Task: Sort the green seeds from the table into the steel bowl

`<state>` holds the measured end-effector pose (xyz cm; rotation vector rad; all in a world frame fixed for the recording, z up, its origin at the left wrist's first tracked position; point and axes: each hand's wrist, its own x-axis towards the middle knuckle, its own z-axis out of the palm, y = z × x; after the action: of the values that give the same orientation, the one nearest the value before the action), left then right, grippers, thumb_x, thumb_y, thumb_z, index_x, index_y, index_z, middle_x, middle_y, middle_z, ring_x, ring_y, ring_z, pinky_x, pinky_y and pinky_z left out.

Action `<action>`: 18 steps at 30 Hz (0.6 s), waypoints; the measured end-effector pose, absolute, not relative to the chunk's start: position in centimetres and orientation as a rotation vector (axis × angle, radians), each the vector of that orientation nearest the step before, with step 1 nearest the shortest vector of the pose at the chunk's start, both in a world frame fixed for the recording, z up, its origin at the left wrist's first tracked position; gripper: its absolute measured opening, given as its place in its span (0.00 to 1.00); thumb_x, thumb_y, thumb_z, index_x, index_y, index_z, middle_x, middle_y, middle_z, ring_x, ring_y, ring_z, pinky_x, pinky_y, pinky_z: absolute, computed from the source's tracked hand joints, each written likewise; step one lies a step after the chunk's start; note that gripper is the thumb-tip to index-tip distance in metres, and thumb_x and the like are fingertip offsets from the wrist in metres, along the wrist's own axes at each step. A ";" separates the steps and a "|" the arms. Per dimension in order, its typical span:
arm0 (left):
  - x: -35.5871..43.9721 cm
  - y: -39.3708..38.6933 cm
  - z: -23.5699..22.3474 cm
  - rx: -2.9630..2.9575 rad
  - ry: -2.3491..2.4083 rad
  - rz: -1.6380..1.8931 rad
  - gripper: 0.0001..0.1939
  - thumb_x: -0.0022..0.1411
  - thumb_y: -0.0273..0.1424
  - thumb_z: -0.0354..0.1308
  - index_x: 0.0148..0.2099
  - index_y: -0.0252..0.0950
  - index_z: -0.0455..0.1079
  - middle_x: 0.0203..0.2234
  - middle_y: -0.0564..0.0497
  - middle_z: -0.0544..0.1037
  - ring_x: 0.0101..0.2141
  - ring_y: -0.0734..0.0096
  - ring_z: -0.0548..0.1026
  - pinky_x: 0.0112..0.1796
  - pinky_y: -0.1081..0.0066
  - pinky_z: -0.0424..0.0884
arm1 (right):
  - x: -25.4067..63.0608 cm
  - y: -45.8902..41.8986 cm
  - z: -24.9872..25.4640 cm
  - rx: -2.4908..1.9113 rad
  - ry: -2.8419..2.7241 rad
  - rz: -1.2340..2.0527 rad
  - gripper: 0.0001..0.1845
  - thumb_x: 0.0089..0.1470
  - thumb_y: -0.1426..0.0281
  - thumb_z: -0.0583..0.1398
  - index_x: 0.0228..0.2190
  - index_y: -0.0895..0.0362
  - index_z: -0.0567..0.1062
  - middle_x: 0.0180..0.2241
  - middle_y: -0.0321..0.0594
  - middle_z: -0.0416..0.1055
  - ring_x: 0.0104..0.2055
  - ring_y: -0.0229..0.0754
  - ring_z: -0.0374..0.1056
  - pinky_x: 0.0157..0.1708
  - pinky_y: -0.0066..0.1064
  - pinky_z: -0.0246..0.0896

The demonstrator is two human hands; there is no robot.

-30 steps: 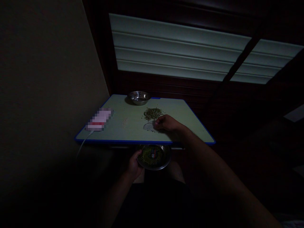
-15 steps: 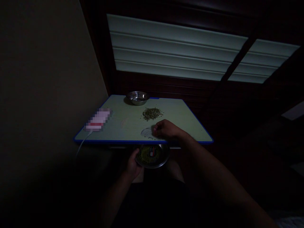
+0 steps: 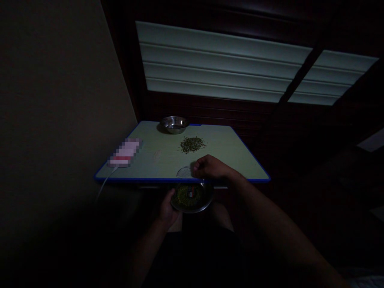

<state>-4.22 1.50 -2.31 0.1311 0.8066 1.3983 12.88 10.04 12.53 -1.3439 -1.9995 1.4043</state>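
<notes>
Where the right hand (image 3: 210,167) works: just above the near edge of the desk (image 3: 240,160), its fingers curled and closed on one end of a clear, rounded sheet (image 3: 184,172).
Clear sheet: on or just over the desk top by the near edge; its curved part shows to the left of the knuckles, the rest covered by the hand.
Left hand (image 3: 168,210): below the desk edge, thumb over the left rim of the lower bowl (image 3: 207,205), gripping it; remaining fingers mostly out of sight beneath.
Lower bowl: metal, held in front of the knees, its far part hidden by the desk edge.
Bowl contents: greenish granules (image 3: 182,197), with a small dark patch bearing red and white marks (image 3: 191,191); cannot tell whether object or reflection.
Granule pile (image 3: 192,144): loose, mid-desk, beyond the right hand, strays around it.
Upper bowl (image 3: 174,125): metal, upright at the far edge.
Phone-like device (image 3: 124,153): left side of desk, pixelated, white cable (image 3: 105,185) running off the edge.
Light: dim.
</notes>
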 end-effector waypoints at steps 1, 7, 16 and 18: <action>-4.2 1.5 -2.3 0.132 0.807 1.394 0.10 0.57 0.31 0.60 0.39 0.33 0.79 0.34 0.45 0.85 0.39 0.60 0.81 0.46 0.63 0.74 | 12.9 10.0 12.5 -1.333 -1.995 1.418 0.04 0.38 0.75 0.65 0.22 0.60 0.74 0.19 0.31 0.69 0.22 0.32 0.61 0.27 0.26 0.57; -4.2 1.5 -2.3 0.154 0.773 1.390 0.12 0.55 0.33 0.61 0.41 0.34 0.79 0.35 0.45 0.85 0.43 0.56 0.80 0.49 0.60 0.73 | 13.2 10.1 12.1 -1.285 -1.974 1.488 0.06 0.38 0.74 0.66 0.24 0.60 0.75 0.19 0.31 0.70 0.22 0.32 0.62 0.26 0.26 0.57; -4.2 1.4 -2.4 0.161 0.818 1.379 0.10 0.54 0.31 0.61 0.39 0.34 0.79 0.34 0.45 0.85 0.43 0.56 0.81 0.49 0.60 0.73 | 14.3 13.3 12.4 -1.281 -1.663 1.418 0.11 0.39 0.70 0.66 0.23 0.57 0.68 0.18 0.31 0.68 0.18 0.31 0.59 0.19 0.23 0.53; -4.2 1.4 -2.4 0.156 0.839 1.368 0.10 0.54 0.30 0.61 0.38 0.33 0.79 0.34 0.45 0.85 0.41 0.58 0.81 0.47 0.61 0.74 | 14.4 15.0 12.5 -1.298 -1.558 1.277 0.11 0.40 0.70 0.65 0.23 0.56 0.66 0.20 0.34 0.71 0.21 0.33 0.64 0.20 0.23 0.55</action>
<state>-4.21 1.40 -2.37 0.1564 0.8391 1.3682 14.37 15.05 12.48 -1.2978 -1.5582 1.2771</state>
